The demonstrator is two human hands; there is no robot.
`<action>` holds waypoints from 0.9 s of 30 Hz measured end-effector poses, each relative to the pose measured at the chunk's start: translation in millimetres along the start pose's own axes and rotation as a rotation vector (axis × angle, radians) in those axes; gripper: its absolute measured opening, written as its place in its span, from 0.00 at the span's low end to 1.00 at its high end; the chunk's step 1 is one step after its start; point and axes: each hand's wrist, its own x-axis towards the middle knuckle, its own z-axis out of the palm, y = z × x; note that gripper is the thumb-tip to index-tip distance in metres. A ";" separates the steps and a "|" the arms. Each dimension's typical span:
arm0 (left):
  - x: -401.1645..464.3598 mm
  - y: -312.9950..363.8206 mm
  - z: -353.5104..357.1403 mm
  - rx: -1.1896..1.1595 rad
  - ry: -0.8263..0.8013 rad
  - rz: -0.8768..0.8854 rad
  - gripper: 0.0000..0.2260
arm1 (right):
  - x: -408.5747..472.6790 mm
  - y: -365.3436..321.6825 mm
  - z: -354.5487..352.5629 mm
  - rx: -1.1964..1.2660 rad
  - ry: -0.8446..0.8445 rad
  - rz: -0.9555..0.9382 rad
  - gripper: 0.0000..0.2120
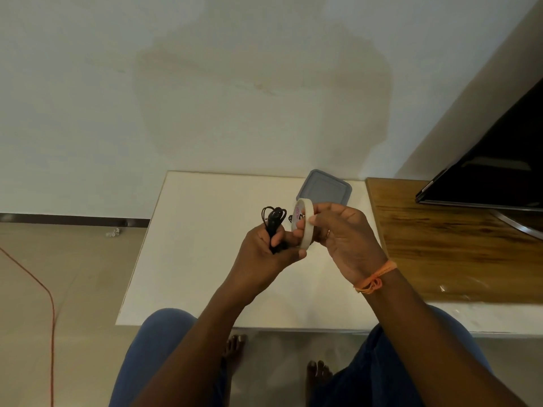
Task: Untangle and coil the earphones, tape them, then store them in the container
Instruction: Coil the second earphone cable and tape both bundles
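The left hand [266,245] clenches the coiled black earphones [273,223] above the middle of the white table [205,259], keeping the loops bunched for taping. Beside it, the right hand [338,230] grips the tape roll [304,223], probably to peel a strip, while the grey container [324,188] waits at the table's far right corner.

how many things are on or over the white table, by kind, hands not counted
earphones, coiled, black, gripped in the left hand: 1
tape roll, off-white, held by the right hand: 1
container, grey, lid on, on the white table: 1
total: 3
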 end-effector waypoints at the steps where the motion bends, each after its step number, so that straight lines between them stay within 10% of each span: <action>1: 0.2 0.3 -0.9 -0.033 -0.012 -0.006 0.18 | -0.3 0.8 0.0 -0.028 -0.004 -0.009 0.09; 16: -0.2 0.1 21.3 -0.107 0.270 0.036 0.07 | -2.7 2.0 17.5 -0.099 0.153 -0.149 0.10; 21: 12.7 -0.6 7.8 -0.371 0.536 -0.162 0.14 | 0.1 13.4 16.8 -0.145 0.171 -0.154 0.07; 27: 18.8 -10.2 14.6 -0.660 0.302 -0.514 0.18 | 4.2 15.9 18.0 -0.082 0.003 -0.170 0.10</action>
